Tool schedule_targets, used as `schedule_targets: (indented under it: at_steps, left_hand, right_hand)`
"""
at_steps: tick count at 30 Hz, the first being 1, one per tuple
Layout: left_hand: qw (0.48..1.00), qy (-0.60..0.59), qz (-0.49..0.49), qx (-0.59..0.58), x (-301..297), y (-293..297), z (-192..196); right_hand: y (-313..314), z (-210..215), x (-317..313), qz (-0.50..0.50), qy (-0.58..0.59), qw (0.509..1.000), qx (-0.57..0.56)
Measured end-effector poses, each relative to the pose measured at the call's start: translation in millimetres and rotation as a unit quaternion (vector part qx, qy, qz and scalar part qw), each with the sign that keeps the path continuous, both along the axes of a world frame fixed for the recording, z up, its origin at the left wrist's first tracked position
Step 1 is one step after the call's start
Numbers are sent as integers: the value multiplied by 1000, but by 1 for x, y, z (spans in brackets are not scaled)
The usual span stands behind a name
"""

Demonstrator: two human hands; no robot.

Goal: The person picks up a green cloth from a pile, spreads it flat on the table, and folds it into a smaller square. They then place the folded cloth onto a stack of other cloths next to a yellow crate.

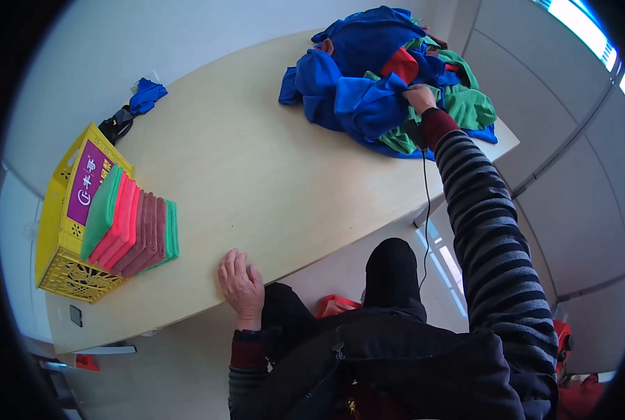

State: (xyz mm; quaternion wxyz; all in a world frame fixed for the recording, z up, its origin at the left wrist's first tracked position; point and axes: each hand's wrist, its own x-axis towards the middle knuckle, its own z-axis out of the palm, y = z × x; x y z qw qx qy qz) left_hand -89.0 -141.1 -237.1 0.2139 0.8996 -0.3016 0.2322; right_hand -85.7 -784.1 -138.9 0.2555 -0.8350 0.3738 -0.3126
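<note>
A loose heap of blue, green and red cloths covers the far right of the table. My right hand (420, 99) reaches into it, its fingers closed on the edge of a blue cloth (370, 105). Beside that hand, green cloth (469, 106) spills toward the right and a bit of red cloth (400, 66) shows above. My left hand (241, 285) lies on the table's near edge, fingers extended and holding nothing. To its left, a row of folded cloths (132, 227) in green, pink-red and brown leans against a yellow crate (60, 241).
The pale wooden table (235, 161) meets a wall at the back. A small blue cloth (146, 96) and a black strapped item (117, 126) lie near the wall; a dark phone (76, 316) sits by the crate. A black cable (427, 210) hangs off the right front edge.
</note>
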Motion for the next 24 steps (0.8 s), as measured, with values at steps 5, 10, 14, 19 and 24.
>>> schedule_targets:
  at_steps: [5,10,14,19,24]
  left_hand:
    - [999,-1,-44,-28,3,-29,-4]
    - [1000,-6,-12,-4,2,-10,-1]
    - [1000,-5,2,-9,2,-2,-2]
    - [999,-23,0,-29,-5,5,-6]
    - [996,24,-5,-87,-10,-14,8]
  right_hand:
    - [-49,79,-36,242,-149,959,-2]
    - [95,146,6,396,-235,851,253]
    - [183,141,31,397,-246,848,252]
    - [312,73,42,459,-96,851,239]
    - [361,-34,26,543,-31,800,253]
